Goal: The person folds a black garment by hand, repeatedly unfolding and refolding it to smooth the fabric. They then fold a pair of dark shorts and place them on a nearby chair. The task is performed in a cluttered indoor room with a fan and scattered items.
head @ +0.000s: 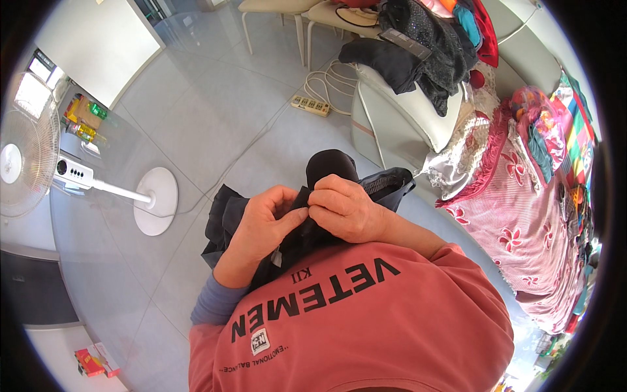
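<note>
A dark garment (226, 220) is bunched in front of my body, spread from left to right. My left hand (264, 225) pinches a black folded edge of it between thumb and fingers. Close beside it, my right hand (345, 208) has its fingers curled on the same edge. A small white tag (277, 257) shows on the cloth below my left hand. To the right, an opening of the garment (389, 185) shows its inner side. A rounded black shape (331, 165) rises just beyond my right hand; I cannot tell what it is.
A white standing fan (156, 201) is at the left, its cord crossing the tiled floor to a power strip (310, 105). Dark clothes (426, 54) lie on a pale seat at the upper right. A pink flowered cover (519, 235) drapes the sofa. Chairs (279, 7) stand at the top.
</note>
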Available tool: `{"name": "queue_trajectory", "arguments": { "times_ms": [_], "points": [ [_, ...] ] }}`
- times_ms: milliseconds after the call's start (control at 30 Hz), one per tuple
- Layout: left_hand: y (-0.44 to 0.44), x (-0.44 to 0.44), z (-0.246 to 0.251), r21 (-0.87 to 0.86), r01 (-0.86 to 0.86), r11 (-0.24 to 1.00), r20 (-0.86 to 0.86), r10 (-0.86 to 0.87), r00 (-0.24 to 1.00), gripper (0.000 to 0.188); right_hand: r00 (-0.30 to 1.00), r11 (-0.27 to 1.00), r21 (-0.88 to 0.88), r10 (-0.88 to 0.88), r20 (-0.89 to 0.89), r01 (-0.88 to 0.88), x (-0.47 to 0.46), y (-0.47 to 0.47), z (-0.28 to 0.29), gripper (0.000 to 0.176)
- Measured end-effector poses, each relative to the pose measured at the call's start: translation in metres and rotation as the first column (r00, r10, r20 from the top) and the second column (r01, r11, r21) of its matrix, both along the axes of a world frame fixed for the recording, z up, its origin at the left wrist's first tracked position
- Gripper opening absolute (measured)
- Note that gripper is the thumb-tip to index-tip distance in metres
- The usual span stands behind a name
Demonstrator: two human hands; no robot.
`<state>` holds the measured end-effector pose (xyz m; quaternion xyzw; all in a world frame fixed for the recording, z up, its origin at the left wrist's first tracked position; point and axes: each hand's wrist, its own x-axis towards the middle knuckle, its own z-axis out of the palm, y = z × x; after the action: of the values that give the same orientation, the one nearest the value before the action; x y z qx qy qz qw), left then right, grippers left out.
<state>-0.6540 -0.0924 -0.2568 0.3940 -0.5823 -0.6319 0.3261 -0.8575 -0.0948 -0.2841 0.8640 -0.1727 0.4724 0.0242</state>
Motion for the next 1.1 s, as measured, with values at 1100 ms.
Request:
{"name": "queue_trajectory", "arguments": {
  "times_ms": [1100],
  "points": [
    [0.002,0.004,-0.006,0.201,-0.03,0.979,-0.088,0.049,0.995,0.013,0.991,0.917,0.393,-0.105,0.081,0.065,0.006,0.013,-0.006,0.021]
  ]
}}
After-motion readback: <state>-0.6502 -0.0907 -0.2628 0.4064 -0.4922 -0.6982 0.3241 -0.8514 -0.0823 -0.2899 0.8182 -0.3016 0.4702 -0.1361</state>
